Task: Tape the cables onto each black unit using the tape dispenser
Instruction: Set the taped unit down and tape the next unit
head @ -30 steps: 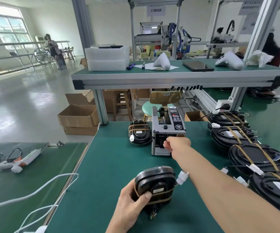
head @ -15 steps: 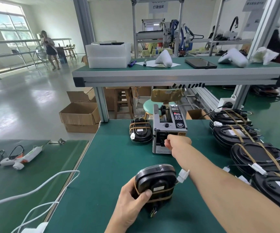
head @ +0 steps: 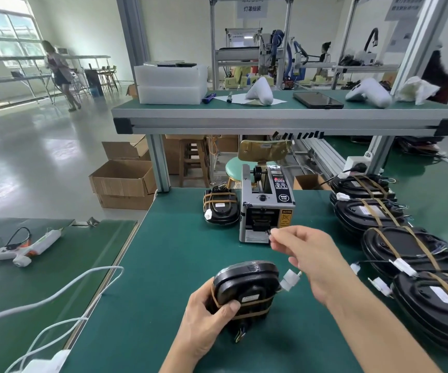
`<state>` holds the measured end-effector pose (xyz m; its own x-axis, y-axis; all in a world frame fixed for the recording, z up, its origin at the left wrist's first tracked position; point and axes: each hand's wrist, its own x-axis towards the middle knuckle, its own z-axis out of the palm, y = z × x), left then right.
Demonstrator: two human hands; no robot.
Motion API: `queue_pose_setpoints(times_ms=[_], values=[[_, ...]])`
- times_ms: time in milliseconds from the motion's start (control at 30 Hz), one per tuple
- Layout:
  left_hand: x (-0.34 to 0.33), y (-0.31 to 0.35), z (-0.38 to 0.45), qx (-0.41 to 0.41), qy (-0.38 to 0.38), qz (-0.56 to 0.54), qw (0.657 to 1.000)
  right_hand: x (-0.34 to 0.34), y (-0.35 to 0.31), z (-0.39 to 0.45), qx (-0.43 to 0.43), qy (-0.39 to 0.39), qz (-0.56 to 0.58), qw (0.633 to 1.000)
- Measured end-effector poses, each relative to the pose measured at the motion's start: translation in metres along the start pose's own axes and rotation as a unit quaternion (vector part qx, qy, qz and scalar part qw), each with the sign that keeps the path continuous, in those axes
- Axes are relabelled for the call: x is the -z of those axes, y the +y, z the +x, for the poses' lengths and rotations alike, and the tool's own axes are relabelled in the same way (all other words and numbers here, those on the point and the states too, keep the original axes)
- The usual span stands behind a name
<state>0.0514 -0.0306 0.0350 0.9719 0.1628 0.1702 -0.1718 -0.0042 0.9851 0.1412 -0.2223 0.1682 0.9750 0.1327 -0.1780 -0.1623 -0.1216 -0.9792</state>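
Leftmost, on the side table [head: 29, 286], I see a white glue gun [head: 22, 249] lying flat and white cords [head: 64, 289] trailing off toward the near edge. Moving onto the green bench [head: 169, 265], my left hand [head: 204, 319] grips a black unit [head: 245, 288] from its left side, thumb laid across its face over the brown tape bands, the unit tipped up off the mat with a white plug [head: 288, 282] sticking out at its right. Behind it, toward the far edge, a second taped unit [head: 220, 208] sits touching the left wall of the grey dispenser [head: 267, 205]. My right hand [head: 308, 254] hangs just in front of the dispenser's mouth, thumb and forefinger pinching a short strip of tape [head: 269, 234], the other fingers loosely curled; whether the strip is free of the slot I cannot tell. Rightward, a row of taped units [head: 405, 249] runs along the bench edge, overlapping one another, each with brown bands and white connectors. Above, the shelf [head: 271, 119] carries foam trays [head: 170, 83], a phone [head: 318, 99] and white housings [head: 369, 92].
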Motion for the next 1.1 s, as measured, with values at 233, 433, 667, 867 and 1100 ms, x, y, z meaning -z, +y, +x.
queue_pose_setpoints(times_ms=[233,433,667,867,1100], values=[[-0.003,0.000,-0.002,-0.014,0.014,0.006,1.000,-0.032,0.026,-0.070,0.097,0.050,-0.002,0.994],[-0.002,-0.001,-0.003,-0.011,0.015,0.012,1.000,-0.036,0.035,-0.066,0.111,0.061,-0.014,0.992],[-0.002,0.000,-0.004,-0.010,0.016,0.017,1.000,-0.035,0.034,-0.067,0.112,0.084,-0.036,0.990],[-0.002,0.000,-0.004,-0.021,0.014,0.013,1.000,-0.035,0.028,-0.069,0.115,0.098,-0.085,0.985],[-0.002,0.002,-0.004,-0.023,0.013,0.030,0.999,-0.035,0.020,-0.071,0.121,0.100,-0.145,0.977]])
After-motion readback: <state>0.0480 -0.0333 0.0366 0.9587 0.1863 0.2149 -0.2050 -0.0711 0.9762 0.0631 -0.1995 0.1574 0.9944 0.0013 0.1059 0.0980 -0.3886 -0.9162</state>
